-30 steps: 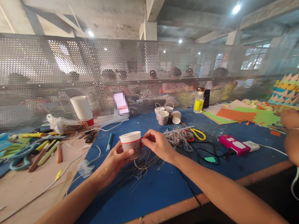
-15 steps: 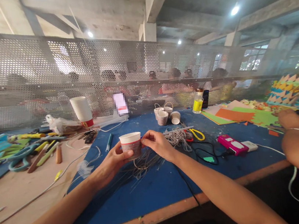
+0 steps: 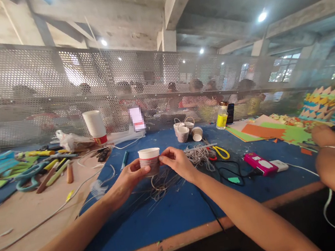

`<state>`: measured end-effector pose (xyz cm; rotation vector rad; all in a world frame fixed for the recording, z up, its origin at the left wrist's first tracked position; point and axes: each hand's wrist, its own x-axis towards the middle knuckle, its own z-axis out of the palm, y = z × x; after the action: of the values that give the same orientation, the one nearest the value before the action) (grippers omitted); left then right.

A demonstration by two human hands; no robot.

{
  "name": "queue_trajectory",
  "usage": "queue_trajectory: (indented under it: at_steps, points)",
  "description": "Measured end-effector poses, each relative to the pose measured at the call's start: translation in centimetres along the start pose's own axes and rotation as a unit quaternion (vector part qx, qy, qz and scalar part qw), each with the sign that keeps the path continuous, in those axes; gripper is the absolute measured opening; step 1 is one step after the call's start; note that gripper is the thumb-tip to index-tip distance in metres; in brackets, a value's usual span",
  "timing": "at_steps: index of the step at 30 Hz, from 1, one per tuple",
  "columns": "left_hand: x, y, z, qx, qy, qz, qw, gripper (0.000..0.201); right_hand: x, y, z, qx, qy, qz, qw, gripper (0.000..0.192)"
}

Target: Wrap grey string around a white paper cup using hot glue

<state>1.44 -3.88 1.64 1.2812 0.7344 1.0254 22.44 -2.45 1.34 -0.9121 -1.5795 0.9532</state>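
Head view, left hand (image 3: 130, 175) curled round cup (image 3: 150, 162), right hand (image 3: 178, 164) pinched alongside

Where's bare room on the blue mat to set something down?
Best patch: blue mat between left forearm and right forearm, bordered by loose strands and the front edge. Smaller: behind the held cup, between the teal pen and the small cups. Crowded: right of the right hand, with tangled cord, then a pink device.

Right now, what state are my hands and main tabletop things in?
White-rimmed, grey-sided paper cup: upright, held
Left hand: gripping cup
Right hand: pinched at cup's side
Tall white paper cups: stacked
Clear yellow-labelled bottle: upright, capped
Thin grey cord: loose, tangled
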Motion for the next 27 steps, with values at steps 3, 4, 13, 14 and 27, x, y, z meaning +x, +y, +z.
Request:
queue_trajectory:
  at_steps: [3,4,13,14,27]
  points:
    - [0.1,-0.2,-0.1,-0.009,0.013,0.002,1.0,0.044,-0.1,-0.1,0.1,-0.002,0.003,-0.002,1.0,0.019]
    - [0.1,-0.3,-0.1,-0.011,0.012,0.0,1.0,0.043,-0.1,-0.2,0.1,-0.002,0.004,-0.004,1.0,0.019]
    - [0.2,-1.1,-0.1,0.026,0.016,0.003,1.0,0.054,-0.2,0.3,0.4,0.006,-0.015,-0.007,1.0,0.024]
    - [0.3,-1.2,-0.1,0.026,0.014,0.002,1.0,0.054,-0.2,0.4,0.4,0.008,-0.016,-0.005,1.0,0.024]
    - [0.2,-0.9,0.0,-0.013,-0.007,-0.007,1.0,0.047,-0.2,-0.3,0.2,0.017,-0.032,0.005,0.999,0.031]
